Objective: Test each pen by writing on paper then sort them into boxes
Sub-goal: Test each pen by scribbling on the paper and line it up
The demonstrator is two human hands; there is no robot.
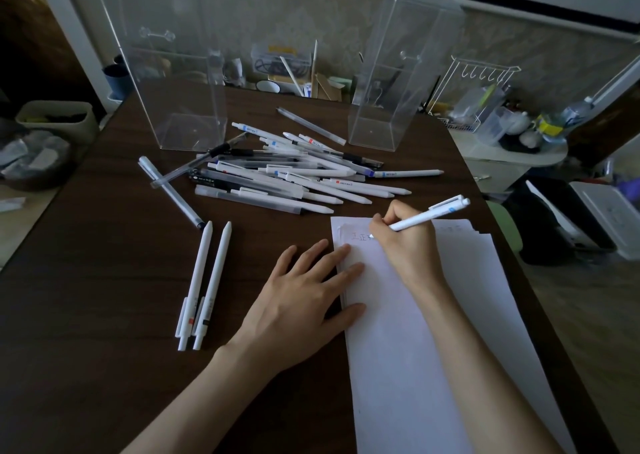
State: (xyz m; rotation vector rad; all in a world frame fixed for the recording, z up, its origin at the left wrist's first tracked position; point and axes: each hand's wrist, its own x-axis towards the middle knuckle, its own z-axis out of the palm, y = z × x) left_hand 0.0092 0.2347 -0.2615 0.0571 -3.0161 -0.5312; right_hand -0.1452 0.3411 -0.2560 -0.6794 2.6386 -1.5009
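Note:
My right hand [405, 242] grips a white pen [429, 215] with its tip on the white paper [415, 349], beside a few written marks near the top edge. My left hand [304, 301] lies flat, fingers spread, pressing the paper's left edge. A pile of several white and dark pens [294, 173] lies on the dark table [104, 297] behind the paper. Two white pens [204, 287] lie side by side to the left of my left hand. Two clear plastic boxes stand upright behind the pile, one on the left [180, 72] and one on the right [391, 82].
A grey capped pen [173, 193] lies apart, left of the pile. Another grey pen [311, 126] lies between the boxes. Clutter, a white wire rack [474, 82] and containers crowd the back and right. The table's right edge runs close past the paper.

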